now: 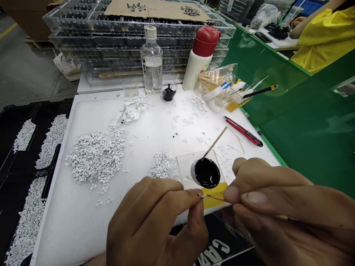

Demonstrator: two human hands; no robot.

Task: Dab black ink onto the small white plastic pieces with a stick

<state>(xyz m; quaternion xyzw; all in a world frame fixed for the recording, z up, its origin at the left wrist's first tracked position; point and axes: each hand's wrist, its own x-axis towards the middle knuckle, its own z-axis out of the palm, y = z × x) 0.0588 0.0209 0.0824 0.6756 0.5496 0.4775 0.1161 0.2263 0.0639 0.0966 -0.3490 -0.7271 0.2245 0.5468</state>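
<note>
The left hand (155, 221) is pinching a tiny white piece (203, 197) tightly — the right hand (288, 207) is gripping a toothpick (216, 198) against it, black paint pool (207, 173) sitting at twelve o'clock.

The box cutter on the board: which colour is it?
The box cutter is red and black, seen best in the head view.

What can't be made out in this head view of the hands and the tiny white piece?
Head view:
Tiny white piece: too small, partly hidden by the fingertips of the left hand.
Thin wooden stick: held end hidden by the right hand.
Right hand: cut off by the right and bottom edges.
White lettering on the black sheet: cut off by the bottom edge.
Small grey parts on the brown cardboard sheet: too small.
</note>
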